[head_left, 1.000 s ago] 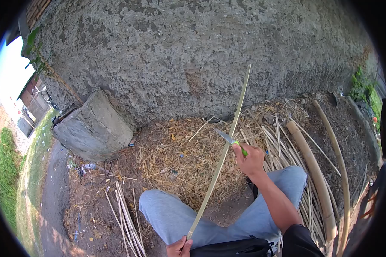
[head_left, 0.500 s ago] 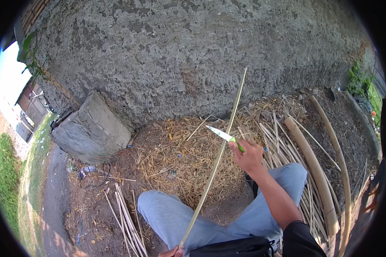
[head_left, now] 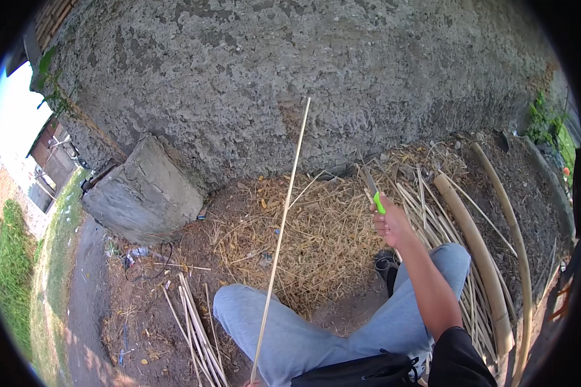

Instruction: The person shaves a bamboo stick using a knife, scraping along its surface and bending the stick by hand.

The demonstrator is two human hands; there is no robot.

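My right hand (head_left: pixel 390 222) grips a knife with a green handle (head_left: pixel 375 197), blade pointing up and away, off to the right of the strip. A long thin bamboo strip (head_left: pixel 279 238) rises from the bottom edge of the view up toward the wall. My left hand (head_left: pixel 252 383) holds its lower end; only a sliver of that hand shows at the frame's bottom. My legs in grey trousers (head_left: pixel 290 335) lie below, over a heap of straw-like shavings (head_left: pixel 316 238).
A rough concrete wall (head_left: pixel 303 77) fills the back. A concrete block (head_left: pixel 143 193) sits at the left. Thick bamboo poles (head_left: pixel 474 251) and thin strips lie at the right; more strips (head_left: pixel 193 335) lie at the lower left. A black bag (head_left: pixel 361 371) rests on my lap.
The knife has left the strip and moved right, blade now pointing up. The strip has swung left, its top leaning toward the wall's middle. My left hand has slid lower out of view.
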